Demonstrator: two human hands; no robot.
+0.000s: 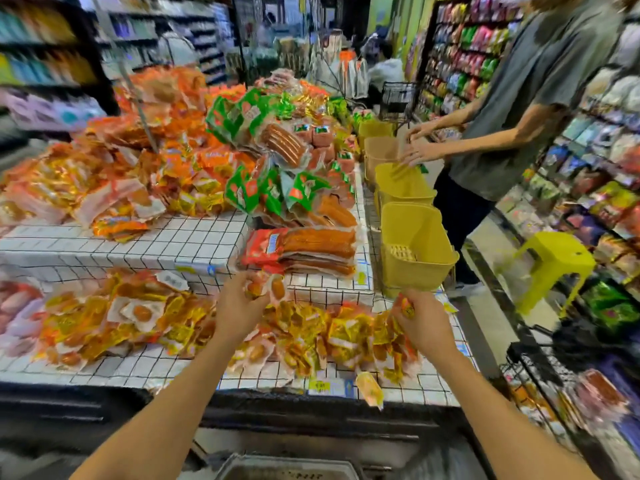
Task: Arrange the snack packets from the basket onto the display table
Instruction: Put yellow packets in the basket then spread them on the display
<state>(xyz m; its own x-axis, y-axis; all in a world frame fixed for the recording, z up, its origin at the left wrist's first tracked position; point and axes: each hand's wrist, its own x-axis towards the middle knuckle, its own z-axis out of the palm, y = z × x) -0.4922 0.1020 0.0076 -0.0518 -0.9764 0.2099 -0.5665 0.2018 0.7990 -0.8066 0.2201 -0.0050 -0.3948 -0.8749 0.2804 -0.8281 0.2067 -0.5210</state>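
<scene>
My left hand [239, 303] is closed around a small clear snack packet [268, 287] with orange sausage pieces, held just above the lower tier of the display table [194, 237]. My right hand [420, 318] grips another small orange and yellow packet [406, 306] over the right end of the yellow packet pile [304, 332]. One loose packet [370, 389] hangs over the table's front edge. A basket's rim [287, 467] shows at the bottom of the view, its contents hidden.
Yellow plastic baskets [415, 244] line the table's right side. Another person [519, 109] stands there, hands in the baskets. A yellow stool [550, 265] stands in the aisle. A wire cart [540, 372] sits at my right. Stacked sausage packs [301, 251] fill the upper tier.
</scene>
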